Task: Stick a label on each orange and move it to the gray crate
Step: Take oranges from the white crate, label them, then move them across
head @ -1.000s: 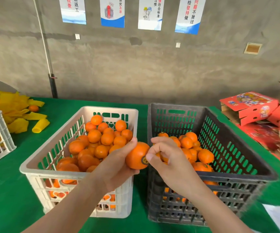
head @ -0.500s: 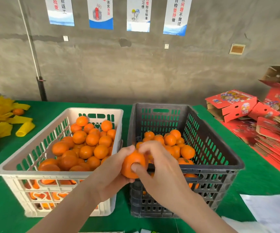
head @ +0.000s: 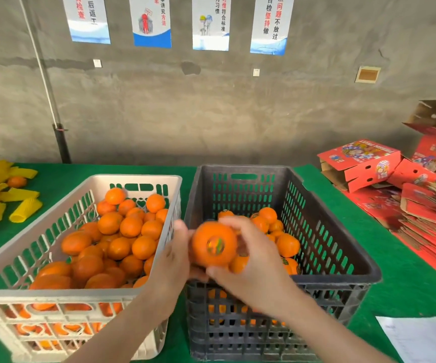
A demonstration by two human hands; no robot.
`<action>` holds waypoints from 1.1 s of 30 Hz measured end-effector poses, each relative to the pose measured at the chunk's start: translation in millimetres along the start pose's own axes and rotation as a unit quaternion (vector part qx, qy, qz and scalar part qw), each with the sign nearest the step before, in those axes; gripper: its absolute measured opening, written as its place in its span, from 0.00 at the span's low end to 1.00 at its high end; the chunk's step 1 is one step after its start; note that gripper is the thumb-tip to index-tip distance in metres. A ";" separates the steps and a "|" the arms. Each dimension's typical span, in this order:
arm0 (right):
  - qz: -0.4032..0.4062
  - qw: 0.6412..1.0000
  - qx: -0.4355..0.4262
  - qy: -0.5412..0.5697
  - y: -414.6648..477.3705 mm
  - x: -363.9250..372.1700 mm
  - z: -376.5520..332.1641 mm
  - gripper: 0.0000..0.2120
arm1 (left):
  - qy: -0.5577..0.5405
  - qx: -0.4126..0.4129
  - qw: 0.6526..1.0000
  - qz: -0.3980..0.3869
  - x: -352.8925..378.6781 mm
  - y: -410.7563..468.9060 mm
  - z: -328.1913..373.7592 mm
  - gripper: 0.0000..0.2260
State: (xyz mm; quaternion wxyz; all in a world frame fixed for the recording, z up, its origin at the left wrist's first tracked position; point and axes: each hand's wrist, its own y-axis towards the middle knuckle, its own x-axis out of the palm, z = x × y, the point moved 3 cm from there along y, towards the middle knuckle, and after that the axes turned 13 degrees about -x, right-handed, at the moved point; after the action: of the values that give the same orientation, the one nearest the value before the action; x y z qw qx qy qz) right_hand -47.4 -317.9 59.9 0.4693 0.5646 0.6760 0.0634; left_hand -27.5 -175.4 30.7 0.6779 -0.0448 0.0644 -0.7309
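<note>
Green table (head: 407,271) carries a white crate (head: 54,293) on the left, heaped with loose oranges (head: 118,248). Just beside it is the gray crate (head: 245,169), part-filled with more fruit (head: 287,244). Left hand (head: 171,260) cups the held orange (head: 213,244) from its left, fingers curled behind. Right hand (head: 258,268) grasps it too, fingers over the top, thumb beneath. The held orange is above the gray crate's near-left corner, round label (head: 214,246) facing the camera. Slight blur.

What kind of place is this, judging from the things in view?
Probably a fruit-packing workshop: a white crate and a gray crate of oranges, red cartons heaped at the right, workplace posters on the concrete wall.
</note>
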 end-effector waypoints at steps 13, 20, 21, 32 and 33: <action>-0.312 0.866 0.199 -0.336 129.6 58.7 251.3 0.37 | 0.671 0.143 0.726 0.051 24.6 85.4 -8.7 0.09; -0.380 0.821 0.249 -0.347 123.8 76.6 263.7 0.43 | 0.633 0.142 0.760 0.051 23.0 88.6 -7.5 0.12; -0.376 0.826 0.239 -0.346 126.6 74.8 253.1 0.41 | 0.632 0.139 0.761 0.050 22.5 88.3 -6.8 0.12; 0.129 0.973 -0.190 0.018 37.4 4.9 0.5 0.06 | 0.551 0.123 0.821 0.087 19.4 87.5 -7.1 0.05; 0.107 0.975 -0.191 0.028 13.0 8.6 -5.6 0.07 | 0.549 0.129 0.820 0.096 19.0 85.5 -6.7 0.07</action>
State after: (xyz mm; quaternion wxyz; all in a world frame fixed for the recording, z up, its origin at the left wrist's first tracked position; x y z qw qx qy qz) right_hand -41.5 -303.7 66.1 0.5401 0.5320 0.5994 0.2569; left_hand 54.3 -200.3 10.5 0.5964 0.4587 0.3350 -0.5672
